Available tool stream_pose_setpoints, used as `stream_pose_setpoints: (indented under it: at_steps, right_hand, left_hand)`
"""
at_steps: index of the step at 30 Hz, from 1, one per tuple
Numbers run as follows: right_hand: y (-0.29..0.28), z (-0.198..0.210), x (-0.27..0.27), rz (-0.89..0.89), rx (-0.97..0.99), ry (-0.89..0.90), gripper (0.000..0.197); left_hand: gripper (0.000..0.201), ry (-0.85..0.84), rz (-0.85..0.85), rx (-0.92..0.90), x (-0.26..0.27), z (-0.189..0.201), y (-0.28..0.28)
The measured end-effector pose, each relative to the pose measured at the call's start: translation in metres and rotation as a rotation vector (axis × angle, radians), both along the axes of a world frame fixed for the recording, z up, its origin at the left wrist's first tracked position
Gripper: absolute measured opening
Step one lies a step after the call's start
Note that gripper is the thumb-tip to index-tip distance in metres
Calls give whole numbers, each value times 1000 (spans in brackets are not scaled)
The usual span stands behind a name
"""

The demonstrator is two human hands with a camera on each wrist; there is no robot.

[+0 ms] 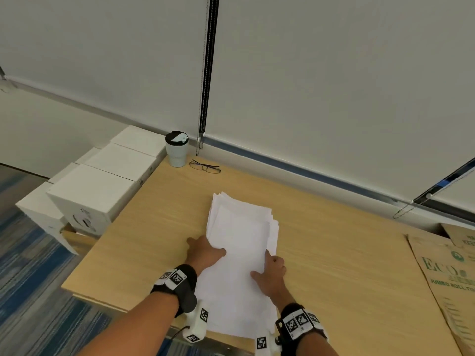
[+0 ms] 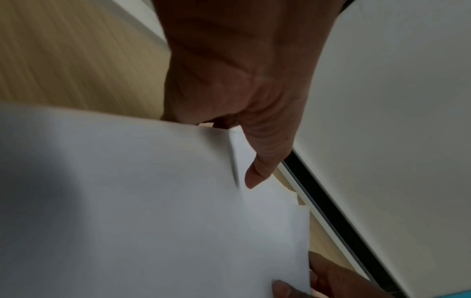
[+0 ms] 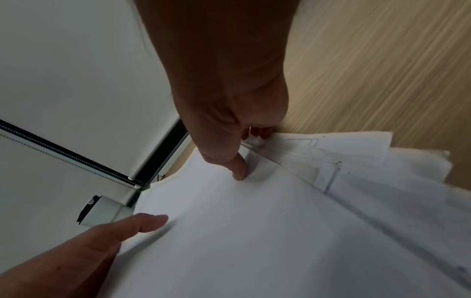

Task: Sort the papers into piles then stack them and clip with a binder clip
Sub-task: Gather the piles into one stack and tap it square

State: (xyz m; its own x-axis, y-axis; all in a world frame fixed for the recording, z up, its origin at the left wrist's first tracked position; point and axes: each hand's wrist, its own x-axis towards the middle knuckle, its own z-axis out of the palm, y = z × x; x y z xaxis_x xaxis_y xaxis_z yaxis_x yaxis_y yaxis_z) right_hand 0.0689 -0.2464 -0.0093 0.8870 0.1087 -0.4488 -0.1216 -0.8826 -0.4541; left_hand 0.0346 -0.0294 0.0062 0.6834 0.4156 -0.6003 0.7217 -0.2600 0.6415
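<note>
A loose, uneven stack of white papers lies in the middle of the wooden table, its near end reaching the front edge. My left hand grips the stack's left edge, thumb on top and fingers tucked beneath. My right hand grips the right edge the same way. In the left wrist view my left hand pinches the top sheets. The right wrist view has my right hand holding fanned sheets, some with faint print. No binder clip is in view.
A white cup with a black lid and a pair of glasses sit at the table's far left corner. White boxes stand beside the left edge. A flattened cardboard box covers the right end. Window blinds rise behind.
</note>
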Motion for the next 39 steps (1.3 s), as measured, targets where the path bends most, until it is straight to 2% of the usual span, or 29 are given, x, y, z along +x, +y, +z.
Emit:
stream_pose_setpoints:
  at_steps: [4,7,10,12,16,18,20,22,23,25,26,29,33,36,39]
  right_hand:
    - [0,1,1,-96,17,-42,68]
    - [-4,0,3,-147,45,-52,69]
    - [-13,-5,9,-240,121,-23,64]
    - [-28,-21,15,-264,137,7,69]
    - [-50,4,5,-329,91,45,72]
    - [-67,9,4,-401,197,36,76]
    - [-87,8,5,-498,361,5,86]
    - [-111,6,10,-530,580,-1,94]
    - [-126,2,14,-549,705,-6,92]
    - [-148,25,12,-601,876,-24,86]
    - [-157,37,12,-632,901,-51,83]
    - [-181,66,11,-668,905,-221,61]
    - [-205,98,9,-650,931,-441,32]
    - [-220,126,7,-588,1017,-553,32]
    - [-234,141,7,-521,1110,-573,49]
  left_hand:
    - [98,-56,109,-124,10,0,-7]
    - [105,-66,172,-238,16,-2,-8]
    - [89,-28,131,-257,15,-10,-10]
    - [75,-38,92,-273,13,-15,-18]
    - [68,-86,-16,-297,9,-11,-46]
    - [57,-143,-68,-341,9,1,-59]
    - [54,-220,-141,-391,9,15,-76]
    - [51,-308,-221,-443,9,31,-95]
    - [50,-341,-255,-463,10,39,-107]
    - [48,-403,-290,-485,14,55,-131]
    - [47,-427,-312,-479,18,63,-142]
    - [45,-497,-385,-410,29,82,-175]
    - [54,-614,-348,-369,45,108,-213]
    - [54,-703,-313,-374,53,126,-228]
    - [56,-766,-338,-459,54,138,-231]
